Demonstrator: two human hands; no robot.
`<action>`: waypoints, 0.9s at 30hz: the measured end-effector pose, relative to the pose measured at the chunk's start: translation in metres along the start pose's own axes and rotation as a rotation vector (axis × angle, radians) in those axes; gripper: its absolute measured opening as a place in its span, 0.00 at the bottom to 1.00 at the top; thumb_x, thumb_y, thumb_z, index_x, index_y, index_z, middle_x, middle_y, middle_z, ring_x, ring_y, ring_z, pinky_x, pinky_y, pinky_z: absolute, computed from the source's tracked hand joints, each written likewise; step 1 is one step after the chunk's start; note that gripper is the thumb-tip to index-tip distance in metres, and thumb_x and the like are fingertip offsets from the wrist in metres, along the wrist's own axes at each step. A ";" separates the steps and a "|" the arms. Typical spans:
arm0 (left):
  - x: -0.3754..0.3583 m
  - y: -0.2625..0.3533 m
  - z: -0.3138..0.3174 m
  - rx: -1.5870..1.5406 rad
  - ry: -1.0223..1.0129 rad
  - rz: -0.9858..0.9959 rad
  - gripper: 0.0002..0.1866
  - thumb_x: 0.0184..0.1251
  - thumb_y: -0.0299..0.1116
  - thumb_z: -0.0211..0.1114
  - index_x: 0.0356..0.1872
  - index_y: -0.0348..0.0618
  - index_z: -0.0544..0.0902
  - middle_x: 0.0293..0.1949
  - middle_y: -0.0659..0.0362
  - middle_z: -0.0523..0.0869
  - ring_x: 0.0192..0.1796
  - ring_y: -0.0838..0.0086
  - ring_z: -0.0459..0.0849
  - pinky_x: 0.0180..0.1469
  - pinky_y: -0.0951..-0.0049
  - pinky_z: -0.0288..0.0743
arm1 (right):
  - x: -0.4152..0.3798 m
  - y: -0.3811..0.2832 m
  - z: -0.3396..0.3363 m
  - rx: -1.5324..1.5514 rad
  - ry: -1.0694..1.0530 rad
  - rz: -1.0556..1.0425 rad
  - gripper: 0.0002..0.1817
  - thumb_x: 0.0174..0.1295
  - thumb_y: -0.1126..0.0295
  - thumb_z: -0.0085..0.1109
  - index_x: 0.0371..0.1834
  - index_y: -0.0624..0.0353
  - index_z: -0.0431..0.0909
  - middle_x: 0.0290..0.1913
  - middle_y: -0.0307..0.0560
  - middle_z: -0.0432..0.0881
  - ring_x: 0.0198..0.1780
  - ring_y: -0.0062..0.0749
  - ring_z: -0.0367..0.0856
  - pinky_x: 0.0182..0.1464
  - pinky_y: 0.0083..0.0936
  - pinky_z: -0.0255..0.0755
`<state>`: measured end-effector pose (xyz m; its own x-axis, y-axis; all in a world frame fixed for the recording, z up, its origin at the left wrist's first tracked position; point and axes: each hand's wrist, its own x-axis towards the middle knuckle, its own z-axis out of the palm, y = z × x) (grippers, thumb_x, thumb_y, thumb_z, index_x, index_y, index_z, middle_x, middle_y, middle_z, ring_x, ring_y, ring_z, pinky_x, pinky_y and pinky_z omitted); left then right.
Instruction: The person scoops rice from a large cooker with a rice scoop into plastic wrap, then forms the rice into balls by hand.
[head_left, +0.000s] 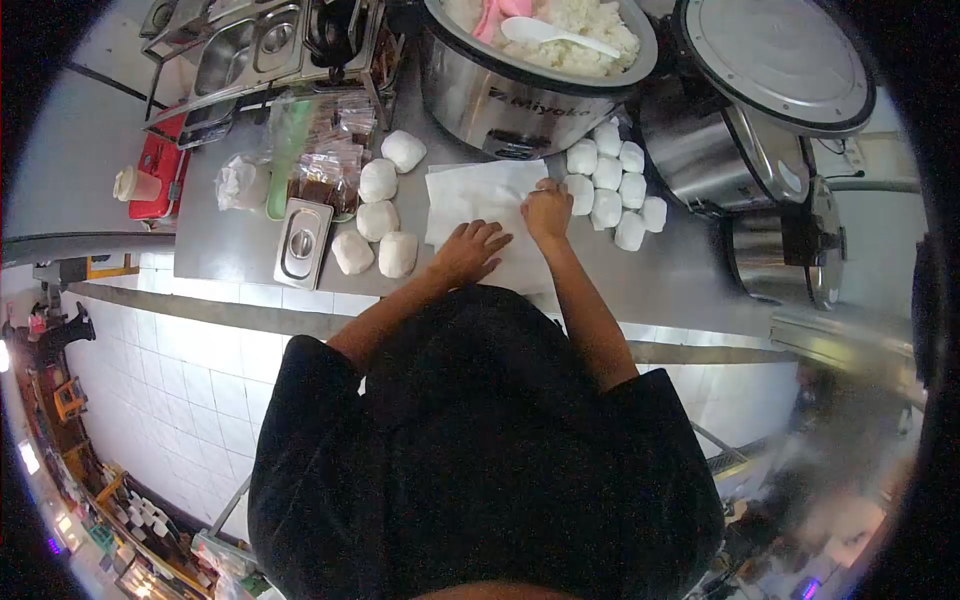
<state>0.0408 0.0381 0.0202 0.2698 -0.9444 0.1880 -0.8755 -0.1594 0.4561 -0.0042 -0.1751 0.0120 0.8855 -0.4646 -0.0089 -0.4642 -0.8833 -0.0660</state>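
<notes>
A stack of white paper sheets (460, 195) lies on the steel table in front of me. My left hand (472, 252) rests on the lower part of the paper, its fingers spread. At the right edge of the sheets, my right hand (547, 212) is closed with its fingers curled on the paper; its fingertips are partly hidden. Several white paper-wrapped bundles (378, 220) sit left of the sheets. More small wrapped bundles (607, 172) are grouped close together just right of my right hand.
Behind the paper stands a large cooker (520, 105) of white rice with a white rice paddle (560, 38). Another pot (720, 150) with its lid (780, 60) raised is at right. Plastic sachets (335, 150), a metal lid (303, 243) and a red box (155, 170) are left.
</notes>
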 end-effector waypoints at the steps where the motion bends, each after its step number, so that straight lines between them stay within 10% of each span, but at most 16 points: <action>1: 0.003 -0.002 0.001 0.004 0.004 -0.001 0.24 0.65 0.42 0.61 0.62 0.53 0.74 0.60 0.51 0.74 0.63 0.53 0.71 0.65 0.53 0.65 | 0.008 0.002 0.007 0.000 0.004 -0.004 0.18 0.55 0.64 0.59 0.49 0.57 0.81 0.53 0.49 0.78 0.58 0.41 0.74 0.60 0.42 0.68; 4: 0.004 -0.002 0.011 0.007 0.061 -0.013 0.23 0.66 0.43 0.59 0.63 0.54 0.74 0.61 0.51 0.73 0.64 0.53 0.69 0.66 0.53 0.64 | 0.005 0.006 0.013 0.081 0.205 -0.156 0.17 0.44 0.62 0.70 0.39 0.53 0.83 0.35 0.43 0.82 0.45 0.40 0.82 0.45 0.33 0.74; 6: 0.006 -0.005 0.015 0.063 0.075 -0.003 0.23 0.66 0.43 0.60 0.62 0.54 0.74 0.61 0.54 0.72 0.63 0.55 0.70 0.63 0.55 0.68 | 0.009 0.000 0.007 0.227 -0.057 -0.058 0.18 0.43 0.61 0.71 0.37 0.55 0.82 0.30 0.42 0.82 0.38 0.43 0.83 0.41 0.36 0.75; 10: 0.012 -0.009 0.015 0.047 0.056 -0.032 0.22 0.67 0.43 0.59 0.62 0.53 0.74 0.60 0.52 0.75 0.61 0.54 0.72 0.63 0.55 0.68 | -0.002 -0.004 0.004 0.473 -0.043 -0.031 0.18 0.44 0.62 0.71 0.37 0.56 0.81 0.30 0.44 0.81 0.32 0.47 0.82 0.36 0.38 0.75; 17: 0.022 -0.013 0.013 0.088 0.022 -0.054 0.18 0.63 0.37 0.60 0.55 0.54 0.78 0.53 0.54 0.78 0.53 0.56 0.77 0.54 0.59 0.75 | 0.000 -0.005 -0.030 0.321 0.010 -0.221 0.10 0.43 0.62 0.71 0.28 0.48 0.82 0.37 0.41 0.82 0.52 0.36 0.77 0.57 0.47 0.65; 23: 0.025 -0.025 0.020 0.050 0.011 -0.065 0.16 0.64 0.39 0.61 0.53 0.56 0.81 0.55 0.56 0.77 0.56 0.58 0.75 0.56 0.58 0.72 | -0.023 0.008 -0.024 0.478 -0.251 -0.286 0.05 0.53 0.63 0.60 0.31 0.48 0.81 0.36 0.44 0.82 0.45 0.47 0.80 0.49 0.43 0.73; 25: 0.023 -0.023 0.018 0.066 -0.039 -0.054 0.15 0.65 0.41 0.61 0.52 0.56 0.82 0.57 0.58 0.76 0.58 0.60 0.74 0.59 0.58 0.70 | -0.045 0.005 -0.020 0.461 0.054 -0.369 0.04 0.52 0.69 0.64 0.30 0.52 0.80 0.36 0.40 0.84 0.37 0.40 0.83 0.38 0.33 0.77; 27: 0.021 -0.015 0.007 0.108 0.333 -0.028 0.17 0.64 0.42 0.62 0.54 0.54 0.81 0.57 0.58 0.76 0.61 0.60 0.73 0.61 0.59 0.68 | -0.058 0.003 -0.013 0.337 0.064 -0.391 0.05 0.53 0.69 0.63 0.32 0.53 0.80 0.36 0.41 0.84 0.38 0.40 0.83 0.39 0.33 0.77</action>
<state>0.0567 0.0184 0.0112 0.3947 -0.7963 0.4585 -0.8985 -0.2300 0.3739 -0.0576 -0.1516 0.0257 0.9832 -0.1159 0.1408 -0.0563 -0.9273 -0.3702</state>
